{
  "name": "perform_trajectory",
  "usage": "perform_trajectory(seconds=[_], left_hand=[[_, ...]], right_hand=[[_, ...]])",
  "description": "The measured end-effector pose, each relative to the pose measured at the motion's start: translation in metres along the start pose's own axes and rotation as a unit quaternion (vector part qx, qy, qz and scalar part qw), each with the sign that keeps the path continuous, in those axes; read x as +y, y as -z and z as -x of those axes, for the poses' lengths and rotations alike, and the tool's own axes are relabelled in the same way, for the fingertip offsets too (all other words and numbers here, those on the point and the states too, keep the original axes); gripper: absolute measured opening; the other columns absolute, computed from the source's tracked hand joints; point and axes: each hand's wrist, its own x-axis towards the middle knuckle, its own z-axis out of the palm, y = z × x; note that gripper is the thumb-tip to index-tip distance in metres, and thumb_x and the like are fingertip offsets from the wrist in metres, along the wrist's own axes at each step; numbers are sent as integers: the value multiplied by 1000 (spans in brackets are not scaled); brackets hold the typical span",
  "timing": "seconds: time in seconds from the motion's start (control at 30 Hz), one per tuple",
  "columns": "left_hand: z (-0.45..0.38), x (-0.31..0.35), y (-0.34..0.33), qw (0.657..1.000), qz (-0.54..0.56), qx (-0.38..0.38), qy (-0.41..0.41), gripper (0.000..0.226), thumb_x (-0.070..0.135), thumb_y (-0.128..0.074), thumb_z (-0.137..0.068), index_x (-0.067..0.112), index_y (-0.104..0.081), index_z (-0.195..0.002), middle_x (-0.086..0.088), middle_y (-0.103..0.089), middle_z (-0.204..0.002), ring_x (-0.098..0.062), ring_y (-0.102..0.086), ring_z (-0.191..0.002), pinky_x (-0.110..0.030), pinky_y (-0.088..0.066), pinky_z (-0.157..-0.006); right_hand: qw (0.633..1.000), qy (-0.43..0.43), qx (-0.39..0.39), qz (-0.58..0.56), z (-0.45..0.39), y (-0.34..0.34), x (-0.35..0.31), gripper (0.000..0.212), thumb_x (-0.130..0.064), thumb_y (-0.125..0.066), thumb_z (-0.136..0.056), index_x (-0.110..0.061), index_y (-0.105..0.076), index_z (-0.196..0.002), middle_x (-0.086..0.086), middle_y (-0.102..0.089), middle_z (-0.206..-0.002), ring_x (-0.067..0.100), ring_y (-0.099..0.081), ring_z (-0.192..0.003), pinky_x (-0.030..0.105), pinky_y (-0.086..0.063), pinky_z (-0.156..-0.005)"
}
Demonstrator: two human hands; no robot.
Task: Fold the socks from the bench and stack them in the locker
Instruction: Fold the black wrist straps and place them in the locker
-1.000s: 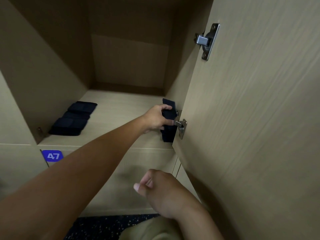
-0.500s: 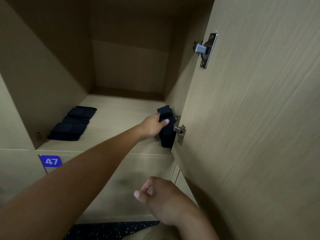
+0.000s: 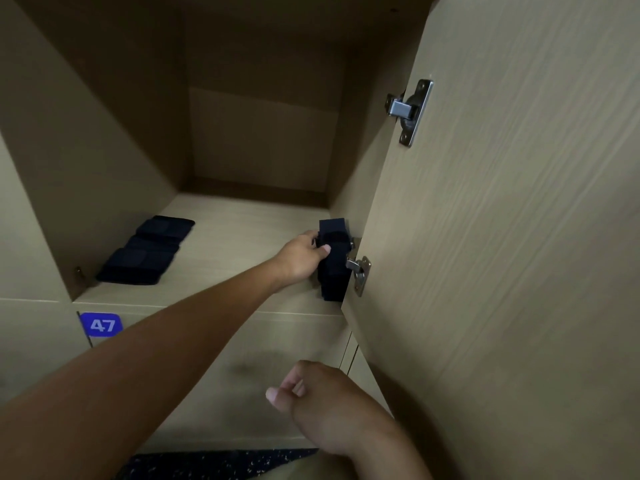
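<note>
Down goes the bundle (image 3: 333,261) since a second ago, lowered from mid-air to the locker floor (image 3: 242,244) at its right front corner, tight against the right wall and just beside the lower hinge (image 3: 359,273). Left hand (image 3: 301,256) grips it, thumb curled over the near face, fingers wrapped round the far side, and the dark folded socks stand on end, bottom edge on the floor. Right hand (image 3: 322,403) hangs low in front of the locker below, loosely curled, thumb out, holding nothing. Over on the left of the same floor lies the stack (image 3: 147,252), flat against the left wall, well apart from the bundle. Door (image 3: 512,254) stands open on the right, upper hinge (image 3: 410,112) showing. Blue tag (image 3: 101,324) reads 47.
</note>
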Motion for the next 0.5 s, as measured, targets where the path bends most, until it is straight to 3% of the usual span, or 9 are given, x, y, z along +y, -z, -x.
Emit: perform_trajectory(seconds=[0.1, 0.23, 0.33, 0.5], left_hand=[[16, -1, 10, 999, -40, 10, -11, 40, 21, -53, -107, 8, -51, -145, 2, -54, -129, -20, -55, -119, -36, -45, -107], [40, -5, 25, 996, -87, 1, 2, 33, 23, -56, -105, 9, -61, -134, -3, -62, -126, -17, -58, -114, -35, -47, -105], [64, -10, 39, 991, -129, -2, -17, 22, 20, -59, -103, 10, -71, -118, 1, -68, -117, -13, -61, -107, -23, -43, -92], [122, -12, 66, 982, -182, 1, -44, 18, 23, -62, -101, 15, -74, -111, 11, -70, -103, -1, -63, -95, -5, -43, -79]], right_hand=[[1000, 6, 6, 11, -1, -3, 1, 35, -56, -54, -98, -27, -62, -116, -7, -63, -122, 13, -59, -112, 34, -49, -98], [999, 19, 22, 14, -4, -3, 5, 33, -56, -56, -98, -26, -63, -109, -6, -64, -114, 14, -61, -107, 32, -49, -91], [999, 32, 20, 16, 0, -7, 4, 35, -56, -56, -97, -25, -63, -112, -4, -64, -117, 16, -62, -108, 33, -51, -93], [997, 64, 28, 26, 6, -8, -4, 34, -51, -56, -99, -20, -64, -112, -2, -65, -111, 17, -62, -106, 29, -48, -85]])
